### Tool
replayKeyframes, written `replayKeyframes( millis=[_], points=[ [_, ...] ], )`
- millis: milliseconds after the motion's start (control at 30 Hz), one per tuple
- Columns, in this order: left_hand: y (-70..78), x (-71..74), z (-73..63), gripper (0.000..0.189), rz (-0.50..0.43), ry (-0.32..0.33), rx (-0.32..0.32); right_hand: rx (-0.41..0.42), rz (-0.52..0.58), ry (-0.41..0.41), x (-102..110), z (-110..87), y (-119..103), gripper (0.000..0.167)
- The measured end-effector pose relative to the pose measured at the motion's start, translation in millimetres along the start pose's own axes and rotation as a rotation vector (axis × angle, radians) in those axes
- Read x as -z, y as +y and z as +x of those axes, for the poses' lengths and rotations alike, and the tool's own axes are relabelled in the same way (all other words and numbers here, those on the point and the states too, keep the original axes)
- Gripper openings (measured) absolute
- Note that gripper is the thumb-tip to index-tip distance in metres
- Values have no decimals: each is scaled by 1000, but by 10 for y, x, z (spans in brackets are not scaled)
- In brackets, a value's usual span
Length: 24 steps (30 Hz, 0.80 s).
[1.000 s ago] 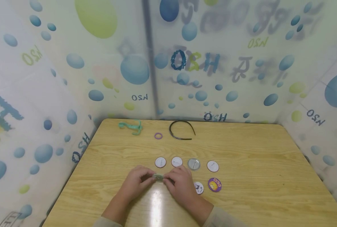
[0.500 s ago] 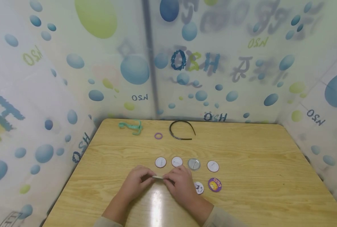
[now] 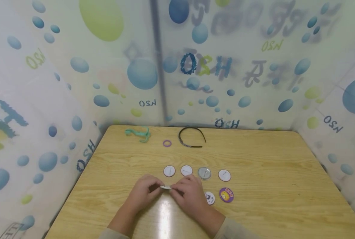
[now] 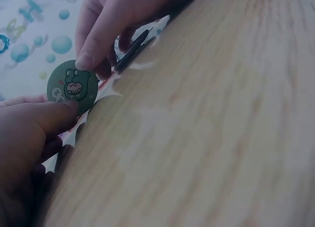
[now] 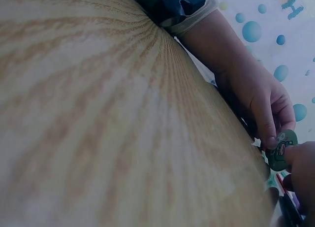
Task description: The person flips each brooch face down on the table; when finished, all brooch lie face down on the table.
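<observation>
Between my two hands is a round green pin badge [image 4: 74, 86] with a cartoon figure on its face. My left hand [image 3: 144, 192] pinches one edge of it between thumb and fingers. On the opposite edge, my right hand [image 3: 190, 194] pinches it the same way. The head view shows the badge [image 3: 166, 187] almost edge-on, as a thin pale strip, just above the table. In the right wrist view, fingers cover part of the badge [image 5: 279, 155]. Partly behind my right hand lies a white badge [image 3: 209, 198] with a printed picture.
A purple badge [image 3: 226, 195] lies to the right. Behind the hands, several badges lie pin side up in a row, one of them silver [image 3: 204, 173]. Farther back are a green hook-like item [image 3: 139, 133], a purple ring [image 3: 167, 143] and a black headband [image 3: 181, 141].
The badge has turned in my fingers: its broad side showed a second ago, then it went edge-on, and now a thin pale side shows. Both hands have barely moved.
</observation>
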<state>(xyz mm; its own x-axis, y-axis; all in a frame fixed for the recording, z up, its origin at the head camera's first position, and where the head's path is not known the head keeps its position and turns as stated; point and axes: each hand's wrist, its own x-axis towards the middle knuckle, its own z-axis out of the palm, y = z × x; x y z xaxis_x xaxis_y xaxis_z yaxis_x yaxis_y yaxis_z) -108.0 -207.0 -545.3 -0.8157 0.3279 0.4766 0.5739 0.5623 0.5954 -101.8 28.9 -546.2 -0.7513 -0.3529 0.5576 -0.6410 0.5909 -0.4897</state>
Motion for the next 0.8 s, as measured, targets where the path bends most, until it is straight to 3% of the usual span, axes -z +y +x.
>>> replayKeyframes(
  millis=[367,600,800],
  points=[
    [-33,38,20,27,4,-13,-51,22,-9,-28,6,2,14,13],
    [-34,38,6,26,20,-7,-74,-24,0,-89,30,-8,-33,15],
    [-62,66,-6,23,-4,-43,-120,-21,-15,-92,31,-8,-49,16]
  ],
)
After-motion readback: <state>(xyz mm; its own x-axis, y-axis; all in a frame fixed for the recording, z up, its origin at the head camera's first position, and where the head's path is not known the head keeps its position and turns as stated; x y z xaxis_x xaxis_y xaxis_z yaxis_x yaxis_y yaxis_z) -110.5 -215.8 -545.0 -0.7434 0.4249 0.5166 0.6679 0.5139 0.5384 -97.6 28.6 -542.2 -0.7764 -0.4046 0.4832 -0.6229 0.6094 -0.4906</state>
